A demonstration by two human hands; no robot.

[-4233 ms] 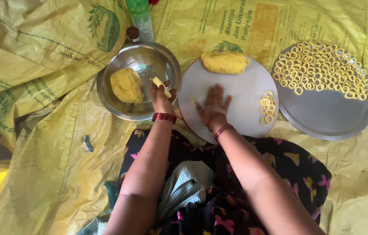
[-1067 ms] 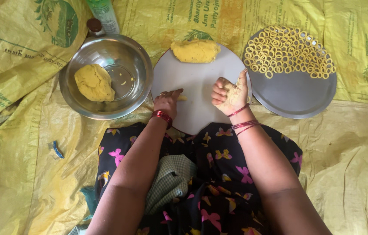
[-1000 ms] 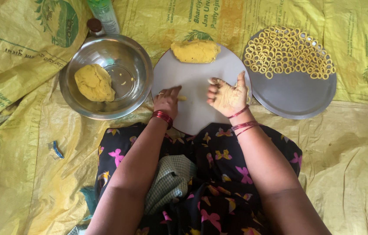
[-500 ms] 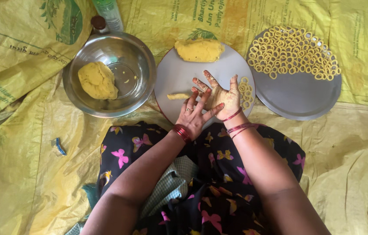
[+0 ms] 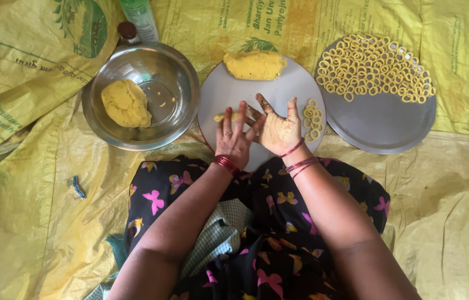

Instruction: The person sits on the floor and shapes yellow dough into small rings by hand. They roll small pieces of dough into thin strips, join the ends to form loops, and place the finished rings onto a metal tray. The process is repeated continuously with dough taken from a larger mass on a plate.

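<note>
My left hand point(image 5: 233, 140) and my right hand point(image 5: 276, 128) lie side by side on a round steel plate point(image 5: 290, 83), fingers spread. Both press on a short roll of yellow dough point(image 5: 229, 116) whose end shows past my left fingers. A bigger lump of the same dough point(image 5: 254, 64) rests at the plate's far edge. A few small dough rings point(image 5: 312, 119) sit just right of my right hand. Each wrist carries red bangles.
A steel bowl point(image 5: 173, 72) with a dough ball point(image 5: 125, 103) stands at the left. A second round plate point(image 5: 384, 122) at the right holds several dough rings point(image 5: 373, 68). A green bottle point(image 5: 139, 16) and a brown cap point(image 5: 127, 30) stand behind the bowl. Yellow sacks point(image 5: 23, 211) cover the floor.
My left hand came away from the bowl to the middle plate. My right hand, raised a second ago, now lies flat beside it, both on the dough roll.
</note>
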